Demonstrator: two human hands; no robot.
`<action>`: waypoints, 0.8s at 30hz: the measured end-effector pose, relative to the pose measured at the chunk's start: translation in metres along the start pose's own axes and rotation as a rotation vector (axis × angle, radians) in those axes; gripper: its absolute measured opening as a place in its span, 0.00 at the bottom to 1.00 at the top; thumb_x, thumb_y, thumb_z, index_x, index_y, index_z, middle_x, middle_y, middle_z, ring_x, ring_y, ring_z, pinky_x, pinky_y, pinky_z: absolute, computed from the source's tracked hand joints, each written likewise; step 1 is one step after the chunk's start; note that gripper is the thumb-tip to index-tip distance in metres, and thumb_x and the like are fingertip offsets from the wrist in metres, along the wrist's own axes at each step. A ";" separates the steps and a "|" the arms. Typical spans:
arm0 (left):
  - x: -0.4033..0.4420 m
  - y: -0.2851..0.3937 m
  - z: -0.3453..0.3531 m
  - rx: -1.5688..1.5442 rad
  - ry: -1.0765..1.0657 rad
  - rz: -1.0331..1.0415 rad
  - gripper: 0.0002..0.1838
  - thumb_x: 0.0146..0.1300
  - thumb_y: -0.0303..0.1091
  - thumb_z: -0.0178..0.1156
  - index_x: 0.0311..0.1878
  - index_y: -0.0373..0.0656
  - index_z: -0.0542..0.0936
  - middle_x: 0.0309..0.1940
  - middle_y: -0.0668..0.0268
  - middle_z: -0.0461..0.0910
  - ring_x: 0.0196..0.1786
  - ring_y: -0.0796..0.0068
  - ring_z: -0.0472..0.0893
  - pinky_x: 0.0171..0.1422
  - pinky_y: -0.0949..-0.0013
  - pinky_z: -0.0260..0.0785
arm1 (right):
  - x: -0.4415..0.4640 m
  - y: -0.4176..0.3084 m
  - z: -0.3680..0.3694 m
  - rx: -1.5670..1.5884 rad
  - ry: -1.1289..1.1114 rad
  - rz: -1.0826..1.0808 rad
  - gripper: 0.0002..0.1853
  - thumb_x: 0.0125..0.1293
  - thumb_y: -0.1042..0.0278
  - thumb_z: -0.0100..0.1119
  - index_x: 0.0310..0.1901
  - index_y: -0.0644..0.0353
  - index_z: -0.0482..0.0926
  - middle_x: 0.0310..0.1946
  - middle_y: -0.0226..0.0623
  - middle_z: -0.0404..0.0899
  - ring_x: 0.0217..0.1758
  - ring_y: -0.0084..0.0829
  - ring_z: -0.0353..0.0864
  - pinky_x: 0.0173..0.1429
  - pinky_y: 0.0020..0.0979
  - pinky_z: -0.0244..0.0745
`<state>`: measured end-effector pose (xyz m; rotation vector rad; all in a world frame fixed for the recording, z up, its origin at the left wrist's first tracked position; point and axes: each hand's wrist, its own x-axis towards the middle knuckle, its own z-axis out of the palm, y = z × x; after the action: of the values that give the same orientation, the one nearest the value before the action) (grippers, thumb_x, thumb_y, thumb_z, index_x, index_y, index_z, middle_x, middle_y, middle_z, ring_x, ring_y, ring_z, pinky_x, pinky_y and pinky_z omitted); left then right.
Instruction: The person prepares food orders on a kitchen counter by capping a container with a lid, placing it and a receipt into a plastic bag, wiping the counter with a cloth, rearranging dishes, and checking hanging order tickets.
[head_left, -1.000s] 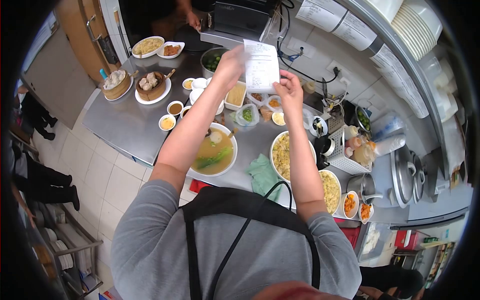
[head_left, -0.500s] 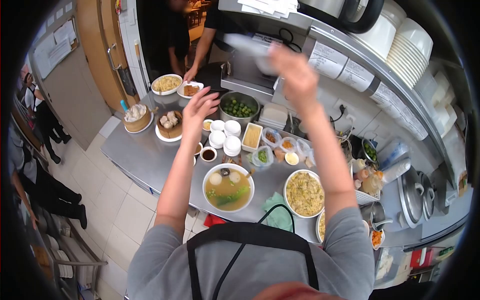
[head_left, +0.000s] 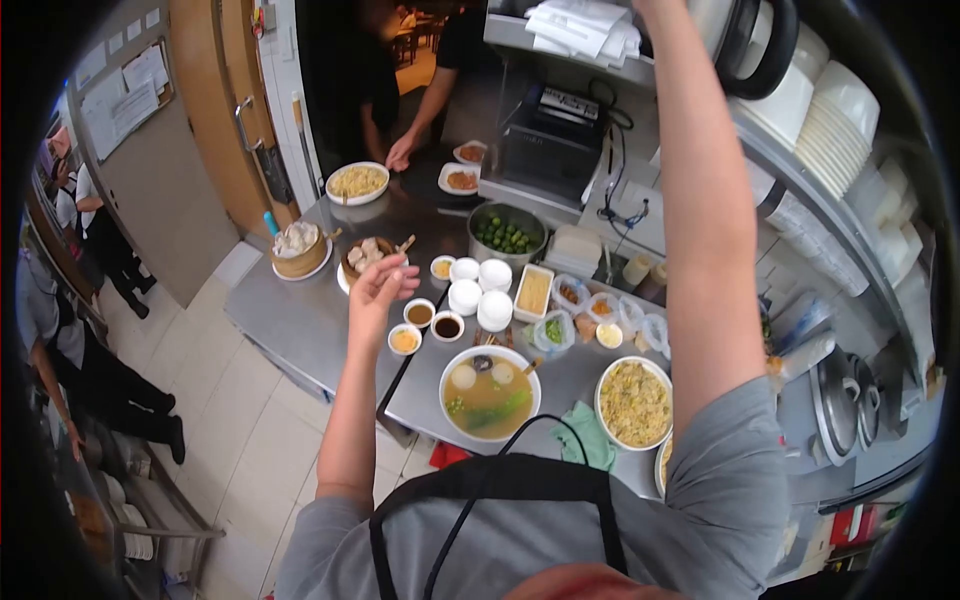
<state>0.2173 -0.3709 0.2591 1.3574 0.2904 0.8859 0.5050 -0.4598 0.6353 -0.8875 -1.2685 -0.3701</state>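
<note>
My left hand (head_left: 382, 289) hovers over the counter in front of a bamboo steamer of dumplings (head_left: 368, 252), its fingers loosely bent and apart with nothing in them. Up at the top edge, my right hand (head_left: 655, 6) reaches to the upper shelf beside a stack of white paper slips (head_left: 585, 28); its fingers are cut off by the frame. Below my arms stand a large bowl of soup (head_left: 490, 393) with greens and pale balls, and a bowl of fried rice (head_left: 634, 403). Small sauce cups (head_left: 447, 326) and stacked white cups (head_left: 494, 311) sit near my left wrist.
A co-worker's hand (head_left: 403, 152) is near a plate of noodles (head_left: 357, 183) at the pass. Further along are a pot of green vegetables (head_left: 508, 231), a second steamer (head_left: 300, 250), a green cloth (head_left: 586, 436) and a black printer (head_left: 552, 130). Stacked bowls (head_left: 835, 120) stand upper right.
My right hand, blurred earlier with something pale, has risen to the shelf. My left hand has lowered toward the steamer. The view has shifted, and the co-worker's hand is off the small plate.
</note>
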 end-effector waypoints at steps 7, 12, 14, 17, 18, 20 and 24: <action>0.007 -0.006 0.007 -0.032 -0.039 -0.030 0.12 0.60 0.29 0.48 0.46 0.35 0.71 0.37 0.61 0.77 0.37 0.77 0.76 0.40 0.76 0.67 | -0.039 -0.022 -0.002 -0.184 -0.030 -0.161 0.25 0.47 0.83 0.53 0.51 0.67 0.68 0.51 0.41 0.68 0.56 0.30 0.65 0.58 0.24 0.60; 0.005 -0.011 0.008 -0.055 -0.060 -0.067 0.13 0.60 0.32 0.49 0.46 0.36 0.71 0.37 0.60 0.77 0.37 0.74 0.77 0.42 0.74 0.69 | -0.035 -0.010 -0.007 -0.188 -0.043 -0.273 0.26 0.45 0.85 0.51 0.52 0.66 0.68 0.52 0.39 0.67 0.58 0.30 0.63 0.61 0.26 0.54; 0.003 -0.011 0.007 -0.049 -0.064 -0.071 0.13 0.60 0.32 0.49 0.46 0.36 0.71 0.37 0.59 0.77 0.37 0.74 0.77 0.42 0.74 0.69 | -0.035 -0.007 -0.010 -0.181 -0.049 -0.293 0.27 0.44 0.85 0.50 0.52 0.66 0.68 0.52 0.39 0.67 0.58 0.30 0.62 0.62 0.26 0.52; 0.000 -0.010 0.007 -0.051 -0.063 -0.079 0.13 0.60 0.31 0.49 0.46 0.36 0.71 0.37 0.60 0.77 0.37 0.75 0.77 0.41 0.75 0.68 | -0.035 -0.008 -0.010 -0.326 -0.045 -0.320 0.29 0.42 0.86 0.49 0.52 0.65 0.68 0.53 0.39 0.67 0.59 0.31 0.61 0.63 0.26 0.52; -0.001 -0.009 0.006 -0.059 -0.062 -0.085 0.12 0.61 0.30 0.48 0.46 0.35 0.71 0.37 0.60 0.77 0.37 0.76 0.77 0.40 0.76 0.68 | -0.035 -0.008 -0.010 -0.315 -0.051 -0.326 0.29 0.42 0.86 0.49 0.53 0.65 0.68 0.53 0.39 0.67 0.59 0.31 0.61 0.63 0.26 0.52; -0.003 -0.009 0.004 -0.055 -0.061 -0.085 0.12 0.61 0.30 0.48 0.46 0.35 0.71 0.37 0.60 0.77 0.37 0.76 0.77 0.40 0.76 0.68 | -0.035 -0.007 -0.009 -0.304 -0.055 -0.333 0.29 0.42 0.86 0.49 0.53 0.65 0.68 0.53 0.39 0.66 0.59 0.31 0.61 0.63 0.26 0.52; -0.008 -0.007 0.000 -0.043 -0.062 -0.078 0.12 0.61 0.30 0.48 0.46 0.35 0.71 0.37 0.60 0.77 0.37 0.75 0.77 0.40 0.76 0.68 | -0.033 -0.007 -0.008 -0.464 0.049 -0.329 0.25 0.44 0.82 0.52 0.50 0.66 0.70 0.49 0.41 0.70 0.55 0.32 0.66 0.59 0.27 0.58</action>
<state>0.2154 -0.3761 0.2499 1.3231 0.2728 0.7797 0.4953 -0.4774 0.6070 -1.0479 -1.3064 -0.9698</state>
